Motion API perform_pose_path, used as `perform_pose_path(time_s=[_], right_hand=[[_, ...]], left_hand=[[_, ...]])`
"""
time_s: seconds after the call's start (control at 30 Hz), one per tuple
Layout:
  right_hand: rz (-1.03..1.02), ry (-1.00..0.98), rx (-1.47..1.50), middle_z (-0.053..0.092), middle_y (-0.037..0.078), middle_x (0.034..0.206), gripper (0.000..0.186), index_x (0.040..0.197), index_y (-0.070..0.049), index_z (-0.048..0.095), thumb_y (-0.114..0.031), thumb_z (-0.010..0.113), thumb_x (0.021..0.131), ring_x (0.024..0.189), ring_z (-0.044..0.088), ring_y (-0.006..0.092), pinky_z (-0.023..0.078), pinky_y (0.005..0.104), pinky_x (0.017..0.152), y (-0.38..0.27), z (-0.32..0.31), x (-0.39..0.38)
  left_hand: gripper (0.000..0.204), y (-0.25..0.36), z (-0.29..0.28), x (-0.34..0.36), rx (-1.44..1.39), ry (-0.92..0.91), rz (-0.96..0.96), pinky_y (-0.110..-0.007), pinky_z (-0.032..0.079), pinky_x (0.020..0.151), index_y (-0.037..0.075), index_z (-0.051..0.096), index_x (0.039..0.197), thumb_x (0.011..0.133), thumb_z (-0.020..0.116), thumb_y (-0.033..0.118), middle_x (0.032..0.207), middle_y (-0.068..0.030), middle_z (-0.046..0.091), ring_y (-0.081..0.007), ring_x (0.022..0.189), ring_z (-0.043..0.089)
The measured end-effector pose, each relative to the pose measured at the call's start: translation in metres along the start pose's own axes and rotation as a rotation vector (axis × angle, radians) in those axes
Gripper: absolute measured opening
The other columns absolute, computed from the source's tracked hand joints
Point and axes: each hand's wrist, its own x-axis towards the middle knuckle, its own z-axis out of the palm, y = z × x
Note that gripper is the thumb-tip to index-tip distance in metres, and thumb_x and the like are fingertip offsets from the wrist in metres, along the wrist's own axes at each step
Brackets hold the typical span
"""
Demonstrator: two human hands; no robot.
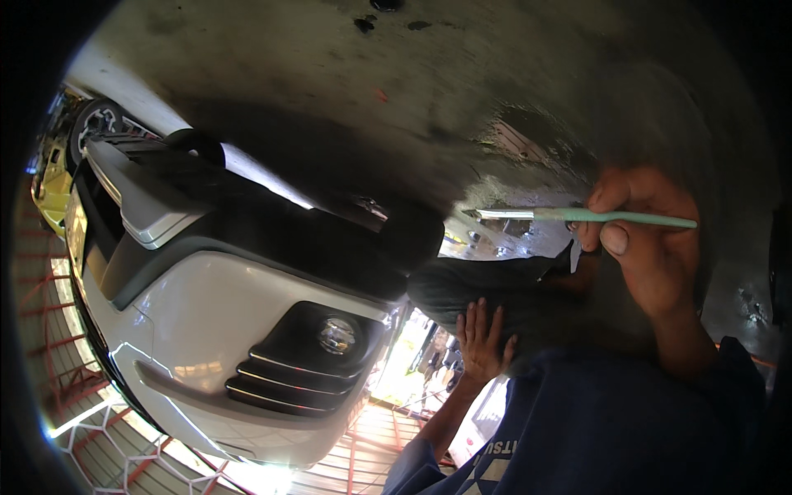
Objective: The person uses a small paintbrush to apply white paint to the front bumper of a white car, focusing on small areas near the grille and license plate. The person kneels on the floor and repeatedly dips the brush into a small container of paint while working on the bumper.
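In my right hand (648, 231) is a slim paintbrush (569, 216) with a pale green handle and a silvery section towards its tip. The thumb and fingers pinch the handle, and the tip points left; whether it touches anything behind it, I cannot tell. My left hand (485, 342) lies with fingers spread on the dark trouser leg (462, 285), holding nothing. Behind the brush tip is a grey, wet-looking floor (511, 194).
A white car (214, 305) with black lower trim and a round lamp (337, 337) fills the left side, appearing upside down. Beyond it are a yellow vehicle (54, 194) and a wheel (96, 124). Red roof beams (62, 346) and lit tubes (82, 418) show at lower left.
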Motion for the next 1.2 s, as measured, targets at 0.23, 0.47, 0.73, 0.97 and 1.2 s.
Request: perform_pose_path(time_s=[0.23, 0.47, 0.73, 0.97, 1.2], right_hand=[[0.040, 0.014, -0.052, 0.071, 0.014, 0.090, 0.019, 0.109, 0.007, 0.064, -0.004, 0.063, 0.093, 0.083, 0.067, 0.0124, 0.053, 0.0270, 0.075, -0.006, 0.000, -0.002], [-0.040, -0.005, -0.115, 0.072, 0.012, 0.088, 0.017, 0.108, 0.005, 0.064, -0.006, 0.063, 0.095, 0.079, 0.065, 0.0096, 0.050, 0.0246, 0.070, 0.001, 0.000, -0.002], [-0.019, 0.073, -0.217, 0.073, 0.009, 0.085, 0.020, 0.104, 0.003, 0.067, -0.014, 0.067, 0.094, 0.075, 0.063, 0.0076, 0.049, 0.0238, 0.069, -0.002, -0.001, -0.002], [-0.005, 0.084, -0.234, 0.072, 0.008, 0.082, 0.022, 0.104, 0.003, 0.067, -0.016, 0.068, 0.093, 0.075, 0.063, 0.0080, 0.049, 0.0239, 0.069, -0.001, -0.002, 0.001], [0.031, 0.094, -0.235, 0.068, 0.006, 0.080, 0.019, 0.102, 0.002, 0.066, -0.014, 0.067, 0.090, 0.075, 0.062, 0.0086, 0.048, 0.0249, 0.069, -0.003, -0.001, 0.000]], left_hand=[[0.068, -0.024, 0.018, -0.014, -0.029, 0.064, 0.044, -0.064, 0.021, 0.121, 0.005, 0.056, 0.148, 0.094, 0.058, 0.047, 0.162, -0.0270, 0.040, -0.0471, 0.151, 0.033], [0.067, -0.021, 0.019, -0.009, -0.031, 0.092, 0.034, -0.057, 0.017, 0.123, 0.008, 0.060, 0.146, 0.091, 0.060, 0.045, 0.162, -0.0231, 0.043, -0.0423, 0.152, 0.034], [0.067, -0.018, 0.020, -0.006, -0.057, 0.110, 0.024, -0.057, 0.016, 0.123, 0.008, 0.060, 0.145, 0.089, 0.063, 0.044, 0.161, -0.0222, 0.044, -0.0415, 0.153, 0.032], [0.067, -0.018, 0.023, -0.004, -0.046, 0.138, 0.026, -0.056, 0.016, 0.123, 0.009, 0.060, 0.146, 0.088, 0.063, 0.044, 0.162, -0.0188, 0.045, -0.0385, 0.154, 0.032], [0.068, -0.015, 0.028, -0.010, -0.039, 0.171, 0.039, -0.057, 0.016, 0.122, 0.010, 0.059, 0.146, 0.088, 0.062, 0.045, 0.161, -0.0193, 0.045, -0.0390, 0.153, 0.032]])
